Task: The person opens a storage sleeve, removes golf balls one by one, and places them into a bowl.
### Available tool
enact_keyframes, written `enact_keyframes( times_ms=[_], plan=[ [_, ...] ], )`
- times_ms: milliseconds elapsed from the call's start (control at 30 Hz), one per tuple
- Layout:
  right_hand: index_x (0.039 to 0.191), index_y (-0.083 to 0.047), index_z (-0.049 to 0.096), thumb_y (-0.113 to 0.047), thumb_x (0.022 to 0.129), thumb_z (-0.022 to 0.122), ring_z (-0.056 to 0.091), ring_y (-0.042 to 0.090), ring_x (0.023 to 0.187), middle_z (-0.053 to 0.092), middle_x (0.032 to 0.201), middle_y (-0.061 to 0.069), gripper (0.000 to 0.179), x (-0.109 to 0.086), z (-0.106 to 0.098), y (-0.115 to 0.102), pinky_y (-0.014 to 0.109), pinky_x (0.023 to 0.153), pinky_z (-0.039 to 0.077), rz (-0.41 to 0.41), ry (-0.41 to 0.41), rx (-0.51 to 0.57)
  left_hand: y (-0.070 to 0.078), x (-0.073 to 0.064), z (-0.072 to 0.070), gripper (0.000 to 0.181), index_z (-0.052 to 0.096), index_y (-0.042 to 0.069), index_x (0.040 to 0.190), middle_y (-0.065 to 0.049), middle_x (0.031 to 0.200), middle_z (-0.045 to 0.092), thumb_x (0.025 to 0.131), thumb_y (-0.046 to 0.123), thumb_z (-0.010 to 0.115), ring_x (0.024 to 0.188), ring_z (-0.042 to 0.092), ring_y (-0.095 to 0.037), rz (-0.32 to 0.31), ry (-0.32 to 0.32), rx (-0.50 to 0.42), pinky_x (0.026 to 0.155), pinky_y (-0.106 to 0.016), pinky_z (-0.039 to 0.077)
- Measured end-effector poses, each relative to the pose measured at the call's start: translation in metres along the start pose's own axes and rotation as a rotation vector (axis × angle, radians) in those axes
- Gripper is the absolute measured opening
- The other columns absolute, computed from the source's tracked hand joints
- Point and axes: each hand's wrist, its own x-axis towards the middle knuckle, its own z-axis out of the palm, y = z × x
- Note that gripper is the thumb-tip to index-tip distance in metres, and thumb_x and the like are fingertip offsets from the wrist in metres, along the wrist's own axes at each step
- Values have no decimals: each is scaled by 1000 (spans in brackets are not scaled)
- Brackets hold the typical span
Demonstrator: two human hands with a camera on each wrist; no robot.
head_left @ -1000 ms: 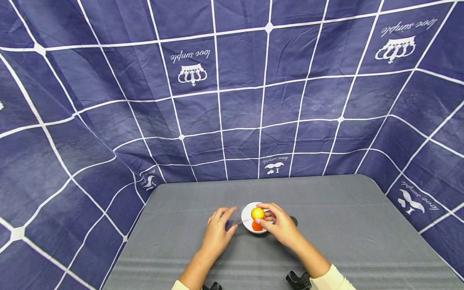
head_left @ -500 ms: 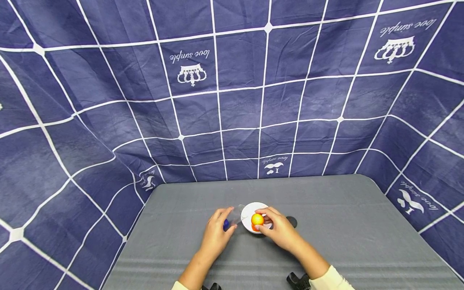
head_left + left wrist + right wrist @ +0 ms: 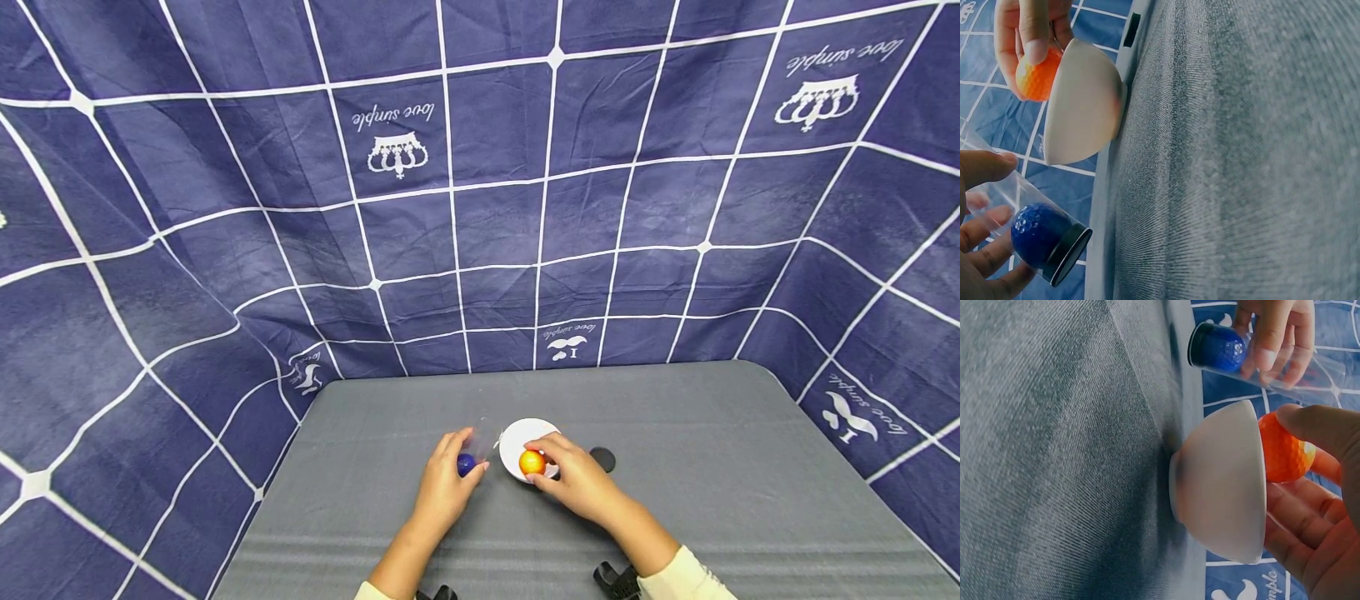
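My left hand point(image 3: 444, 479) grips a clear tube point(image 3: 1007, 178) with a black end cap point(image 3: 1071, 255). A blue golf ball point(image 3: 1038, 232) sits at the capped lower end, and the tube leans slightly. To the right, my right hand point(image 3: 581, 475) pinches an orange golf ball point(image 3: 1285, 449) between thumb and fingers at the white bowl point(image 3: 1222, 484). Part of the ball is hidden behind the bowl's rim in both wrist views. Whether anything lies beneath it in the bowl cannot be seen.
A black round disc point(image 3: 602, 459) lies on the grey cloth-covered table point(image 3: 675, 433), just right of the bowl. Blue gridded cloth point(image 3: 495, 217) hangs behind the table and along both sides.
The orange golf ball has come down toward the bowl's near side, covering a redder orange shape seen there before. The tube has swung from leaning over the bowl to standing more upright.
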Motion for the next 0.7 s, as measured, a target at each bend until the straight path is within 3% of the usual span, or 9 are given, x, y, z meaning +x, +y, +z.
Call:
enact_keyframes(
  times_ms=[367,533,700],
  plan=[
    [120,-13,70,-23,82,83,62,5,87,67,108,-5,41,2,-1,2,27,78,55,-19,-39,-130,-2,0,0,56,64,6,126,-7,113,69,76,14,88,104,70,-22,-8,4,12,93,-43,56],
    [119,-11,70,-21,82,82,61,5,86,68,108,-3,39,3,1,3,26,76,54,-27,-71,-146,-4,-1,1,56,64,3,125,-11,112,70,75,11,88,102,71,-26,9,13,6,92,-44,55],
    [109,-10,73,-9,84,77,59,6,80,67,98,-3,26,6,2,4,24,71,51,-28,-94,-140,-5,0,1,55,65,3,124,-10,113,70,75,10,88,103,70,-26,-9,1,9,93,-44,55]
  ],
)
